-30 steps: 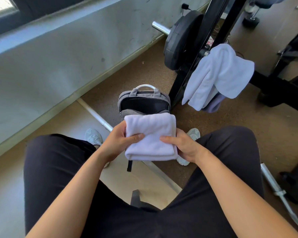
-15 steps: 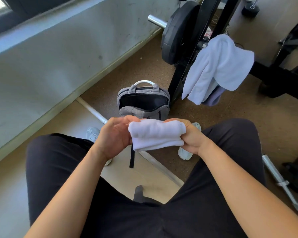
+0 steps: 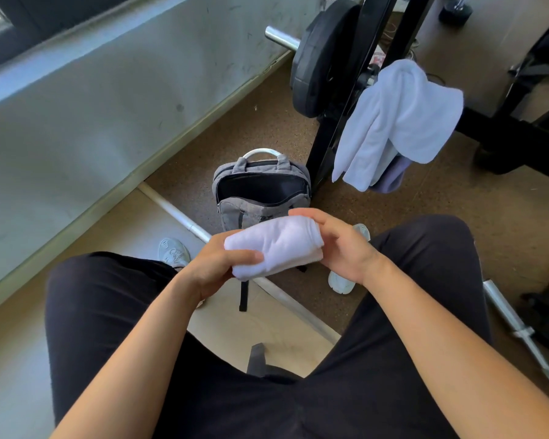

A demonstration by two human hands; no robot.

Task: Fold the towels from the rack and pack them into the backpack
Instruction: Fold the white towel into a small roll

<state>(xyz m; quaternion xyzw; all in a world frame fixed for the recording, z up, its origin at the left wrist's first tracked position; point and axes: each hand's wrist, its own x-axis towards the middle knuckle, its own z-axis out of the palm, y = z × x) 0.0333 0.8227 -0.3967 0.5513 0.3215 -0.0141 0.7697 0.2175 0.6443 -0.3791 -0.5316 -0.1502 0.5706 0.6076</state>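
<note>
A folded white towel (image 3: 274,248) is gripped by the left hand (image 3: 217,264). The right hand (image 3: 339,245), at its 3 o'clock, is held open against it. The open backpack (image 3: 262,191) is seen at 12 o'clock.

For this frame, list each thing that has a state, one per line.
Folded white towel: compact bundle, held above the knees.
Left hand: gripping the bundle's left end.
Right hand: fingers open against its right end.
Grey fabric backpack: upright on the floor, unzipped.
White towels on the black rack: draped, unfolded.
</note>
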